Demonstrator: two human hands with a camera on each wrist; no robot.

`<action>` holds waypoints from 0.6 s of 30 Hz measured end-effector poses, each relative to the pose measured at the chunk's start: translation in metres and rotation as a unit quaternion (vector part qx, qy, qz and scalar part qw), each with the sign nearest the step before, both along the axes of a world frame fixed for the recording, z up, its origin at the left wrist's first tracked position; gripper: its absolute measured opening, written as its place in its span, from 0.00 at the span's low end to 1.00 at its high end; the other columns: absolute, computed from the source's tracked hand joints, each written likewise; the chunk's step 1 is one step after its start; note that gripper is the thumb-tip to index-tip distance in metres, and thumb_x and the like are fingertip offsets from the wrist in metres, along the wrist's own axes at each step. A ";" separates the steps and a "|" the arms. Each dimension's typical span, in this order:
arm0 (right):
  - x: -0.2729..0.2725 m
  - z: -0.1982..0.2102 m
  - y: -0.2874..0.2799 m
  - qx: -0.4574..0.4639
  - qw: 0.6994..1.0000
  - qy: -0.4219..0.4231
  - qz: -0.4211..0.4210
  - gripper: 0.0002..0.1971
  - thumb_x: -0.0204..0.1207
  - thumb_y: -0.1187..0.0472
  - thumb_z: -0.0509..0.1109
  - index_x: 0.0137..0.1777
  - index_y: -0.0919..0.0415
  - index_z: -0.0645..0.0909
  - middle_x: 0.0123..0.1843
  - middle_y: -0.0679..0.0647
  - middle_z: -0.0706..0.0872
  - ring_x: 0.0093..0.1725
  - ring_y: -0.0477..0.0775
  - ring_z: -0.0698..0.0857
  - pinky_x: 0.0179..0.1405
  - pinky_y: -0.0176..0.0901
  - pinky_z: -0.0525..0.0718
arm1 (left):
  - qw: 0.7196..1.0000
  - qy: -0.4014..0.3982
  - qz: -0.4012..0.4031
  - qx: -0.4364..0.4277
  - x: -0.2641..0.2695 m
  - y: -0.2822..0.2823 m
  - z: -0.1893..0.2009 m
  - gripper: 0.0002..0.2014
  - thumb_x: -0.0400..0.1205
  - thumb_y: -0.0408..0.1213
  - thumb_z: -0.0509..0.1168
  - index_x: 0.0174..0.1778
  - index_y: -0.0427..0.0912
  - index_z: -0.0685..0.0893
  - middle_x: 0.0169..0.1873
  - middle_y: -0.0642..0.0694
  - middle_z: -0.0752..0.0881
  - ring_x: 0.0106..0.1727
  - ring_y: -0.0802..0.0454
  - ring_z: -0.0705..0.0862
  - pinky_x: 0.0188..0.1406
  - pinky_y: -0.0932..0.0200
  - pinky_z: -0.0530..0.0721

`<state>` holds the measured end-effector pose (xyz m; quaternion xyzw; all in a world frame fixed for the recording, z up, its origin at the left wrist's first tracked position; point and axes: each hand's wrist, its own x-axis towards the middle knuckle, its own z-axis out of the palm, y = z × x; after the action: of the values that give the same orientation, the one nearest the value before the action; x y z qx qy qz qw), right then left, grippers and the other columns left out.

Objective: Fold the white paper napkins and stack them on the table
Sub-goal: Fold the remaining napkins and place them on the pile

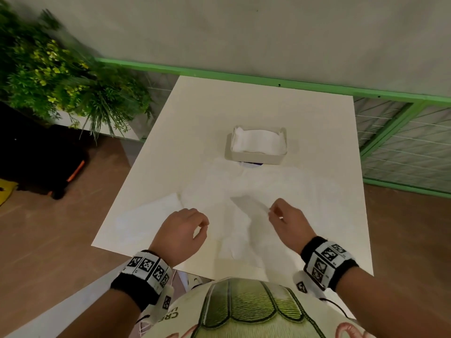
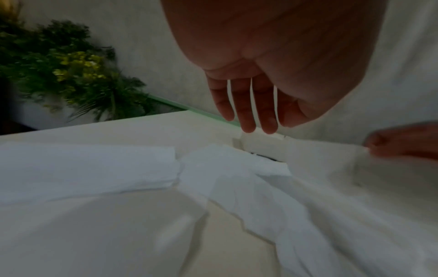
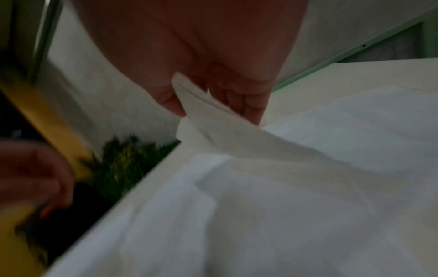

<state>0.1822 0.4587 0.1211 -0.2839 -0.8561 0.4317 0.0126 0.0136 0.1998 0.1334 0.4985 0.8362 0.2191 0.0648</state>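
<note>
Several white paper napkins (image 1: 280, 181) lie loose and overlapping on the white table (image 1: 244, 106). My right hand (image 1: 273, 212) pinches the raised corner of one napkin (image 1: 246, 203) between thumb and fingers; the right wrist view shows that corner (image 3: 213, 116) lifted off the pile in my right hand (image 3: 189, 105). My left hand (image 1: 202, 228) hovers just left of it with relaxed fingers (image 2: 246, 112) and holds nothing. A folded napkin (image 1: 151, 215) lies flat at the table's left, also visible as a folded napkin (image 2: 90, 168) in the left wrist view.
A white napkin box (image 1: 256, 158) with more napkins stands mid-table beyond the pile. A green railing (image 1: 244, 78) runs behind the table. A leafy plant (image 1: 61, 81) and a black bag (image 1: 44, 162) sit to the left on the floor side.
</note>
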 end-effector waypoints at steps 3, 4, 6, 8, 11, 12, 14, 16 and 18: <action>-0.028 0.053 -0.002 -0.146 0.987 0.007 -0.066 0.12 0.82 0.63 0.68 0.36 0.57 0.75 0.32 0.48 0.79 0.32 0.48 0.75 0.31 0.37 0.72 | 0.999 -0.004 -0.033 0.042 0.002 0.018 0.020 0.08 0.82 0.47 0.65 0.49 0.49 0.87 0.43 0.58 0.86 0.43 0.56 0.83 0.44 0.53 0.84; -0.037 0.071 -0.005 -0.209 0.975 0.015 -0.069 0.11 0.82 0.64 0.69 0.36 0.57 0.76 0.33 0.48 0.79 0.32 0.49 0.76 0.31 0.39 0.72 | 0.998 -0.022 -0.036 0.050 0.002 0.024 0.028 0.12 0.83 0.51 0.65 0.53 0.49 0.87 0.46 0.58 0.86 0.46 0.58 0.84 0.49 0.56 0.84; -0.050 0.101 -0.013 -0.314 0.947 0.031 -0.058 0.08 0.82 0.64 0.69 0.40 0.58 0.78 0.36 0.51 0.81 0.33 0.50 0.79 0.31 0.40 0.74 | 0.993 -0.094 -0.030 0.066 0.001 0.032 0.043 0.21 0.81 0.60 0.66 0.65 0.52 0.83 0.55 0.61 0.84 0.55 0.63 0.82 0.57 0.64 0.80; -0.060 0.126 -0.025 -0.364 0.930 0.043 -0.038 0.04 0.83 0.63 0.69 0.46 0.61 0.79 0.39 0.53 0.83 0.34 0.50 0.81 0.30 0.38 0.77 | 0.978 -0.179 -0.019 0.101 -0.004 0.036 0.057 0.29 0.78 0.63 0.69 0.72 0.54 0.76 0.62 0.63 0.80 0.62 0.62 0.81 0.60 0.68 0.78; -0.074 0.146 -0.041 -0.374 0.925 0.067 -0.017 0.04 0.84 0.62 0.68 0.48 0.60 0.80 0.42 0.57 0.85 0.35 0.53 0.83 0.29 0.39 0.79 | 0.957 -0.249 0.010 0.147 -0.017 0.036 0.069 0.25 0.76 0.60 0.73 0.68 0.56 0.80 0.60 0.63 0.83 0.62 0.59 0.84 0.60 0.61 0.81; -0.078 0.150 -0.046 -0.368 0.926 0.075 -0.016 0.04 0.84 0.62 0.68 0.47 0.59 0.80 0.41 0.58 0.86 0.34 0.54 0.83 0.29 0.40 0.79 | 0.952 -0.265 0.021 0.152 -0.022 0.034 0.071 0.22 0.77 0.57 0.73 0.64 0.56 0.82 0.58 0.63 0.85 0.60 0.59 0.85 0.59 0.57 0.83; -0.085 0.154 -0.056 -0.358 0.929 0.092 -0.018 0.05 0.84 0.62 0.68 0.47 0.59 0.80 0.37 0.57 0.87 0.32 0.54 0.84 0.29 0.40 0.80 | 0.938 -0.306 0.038 0.158 -0.034 0.027 0.071 0.16 0.78 0.51 0.76 0.60 0.55 0.85 0.53 0.61 0.89 0.58 0.59 0.86 0.60 0.52 0.84; -0.091 0.155 -0.063 -0.358 0.928 0.102 -0.023 0.04 0.84 0.63 0.68 0.47 0.60 0.79 0.36 0.57 0.87 0.32 0.53 0.84 0.29 0.39 0.80 | 0.918 -0.359 0.039 0.164 -0.043 0.019 0.071 0.13 0.79 0.46 0.77 0.58 0.53 0.87 0.51 0.58 0.91 0.56 0.57 0.88 0.61 0.49 0.85; -0.097 0.154 -0.070 -0.359 0.927 0.104 -0.024 0.04 0.85 0.63 0.67 0.47 0.61 0.78 0.36 0.58 0.86 0.31 0.53 0.83 0.28 0.38 0.79 | 0.893 -0.417 0.034 0.167 -0.052 0.011 0.073 0.13 0.78 0.44 0.78 0.57 0.51 0.88 0.51 0.53 0.92 0.54 0.53 0.90 0.61 0.44 0.86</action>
<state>0.0850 0.3887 0.2746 -0.2433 -0.6311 0.7365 0.0088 -0.0386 0.2109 0.2063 0.3363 0.7000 0.5455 0.3152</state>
